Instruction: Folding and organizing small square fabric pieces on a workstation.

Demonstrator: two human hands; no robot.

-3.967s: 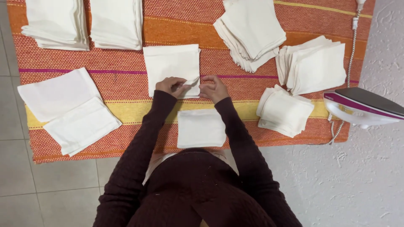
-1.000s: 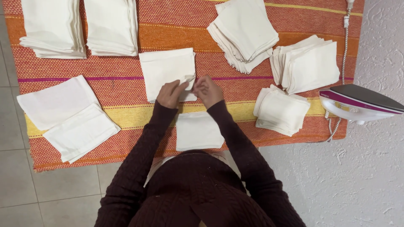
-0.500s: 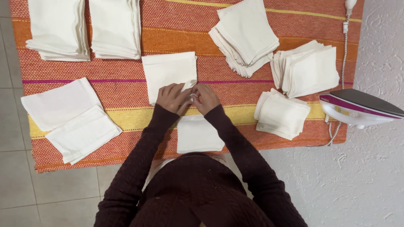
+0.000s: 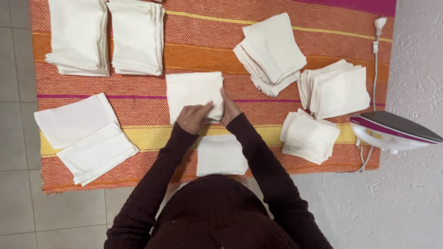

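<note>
While both hands work mid-frame, the biggest item is the striped woven mat (image 4: 207,50) in orange, yellow and magenta, lying on a tiled floor (image 4: 18,138) and spreading out on all sides of the fingers.

Two tall stacks of folded white cloths (image 4: 105,37) sit well beyond the fingers and to their left. Flat cloth pair (image 4: 83,138) lies well left of the fingers, nearer the body. Fanned pile (image 4: 270,50) sits beyond and right of the fingers; another pile (image 4: 337,90) further right; smaller pile (image 4: 308,137) right and a bit nearer. Iron (image 4: 394,131), white with purple trim, stands well to the right, off the mat, its cord (image 4: 374,64) running up along the mat edge.

White square cloth (image 4: 194,94) lies flat on the mat right at the fingers. Left hand (image 4: 193,117): fingers curled, pinching the cloth's near right corner. Right hand (image 4: 229,109): fingers together, pressed against the cloth's right edge; can't tell if it grips. Hands nearly touching. Folded cloth (image 4: 220,156) lies just behind the fingers, between the forearms.
</note>
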